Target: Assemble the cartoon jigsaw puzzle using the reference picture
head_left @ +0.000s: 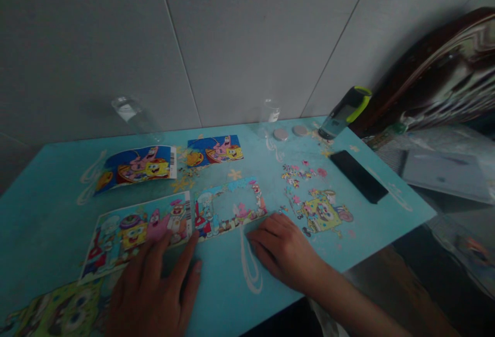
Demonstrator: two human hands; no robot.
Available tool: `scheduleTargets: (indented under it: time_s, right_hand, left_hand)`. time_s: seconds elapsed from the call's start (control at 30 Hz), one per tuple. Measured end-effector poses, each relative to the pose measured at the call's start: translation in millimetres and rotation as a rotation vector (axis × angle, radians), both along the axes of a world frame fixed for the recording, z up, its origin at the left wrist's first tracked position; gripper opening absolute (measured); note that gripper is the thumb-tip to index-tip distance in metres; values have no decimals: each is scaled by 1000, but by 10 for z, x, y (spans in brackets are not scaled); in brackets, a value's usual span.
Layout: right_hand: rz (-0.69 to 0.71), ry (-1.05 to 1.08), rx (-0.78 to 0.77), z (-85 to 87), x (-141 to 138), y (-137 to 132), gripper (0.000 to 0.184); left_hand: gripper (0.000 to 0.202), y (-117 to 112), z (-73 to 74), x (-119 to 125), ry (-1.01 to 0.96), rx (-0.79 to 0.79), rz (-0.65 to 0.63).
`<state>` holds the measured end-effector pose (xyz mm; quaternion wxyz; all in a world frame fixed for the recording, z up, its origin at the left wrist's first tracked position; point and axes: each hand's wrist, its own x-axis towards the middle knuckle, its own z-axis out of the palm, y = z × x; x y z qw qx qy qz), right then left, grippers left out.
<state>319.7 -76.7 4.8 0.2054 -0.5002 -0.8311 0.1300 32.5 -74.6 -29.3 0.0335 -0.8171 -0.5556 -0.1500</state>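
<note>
My left hand (154,285) lies flat with fingers spread on the blue table (46,213), its fingertips over the lower edge of a cartoon picture card (131,229). My right hand (280,247) rests palm down beside it, fingers loosely curled, fingertips touching the bottom edge of a partly built jigsaw frame (230,208). The frame's middle is bare. A partly joined yellow cartoon patch (323,213) and several loose puzzle pieces (299,172) lie to the right of the frame.
Two more picture cards (137,167) (214,150) lie further back. A black phone (358,174), two round lids (290,132), a clear tube (270,113), a clear bottle (133,115) and a green-trimmed device (346,110) stand near the wall. Clutter sits off the table's right edge.
</note>
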Motion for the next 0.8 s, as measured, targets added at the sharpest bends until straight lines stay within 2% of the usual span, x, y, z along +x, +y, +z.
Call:
scheduleTargets:
  time_s: [0.4, 0.57, 0.67, 0.8]
  right_hand:
    - [3, -5, -4, 10, 1, 10, 20]
    - [7, 56, 77, 24, 28, -48, 18]
    - [-122, 134, 126, 74, 250, -134, 20]
    - [-522, 65, 129, 102, 871, -206, 23]
  left_hand:
    - [47, 0, -18, -12, 22, -6, 3]
    - [46, 19, -43, -16, 28, -2, -3]
    - [48, 24, -59, -21, 5, 15, -15]
    - [48, 24, -86, -32, -30, 33, -17]
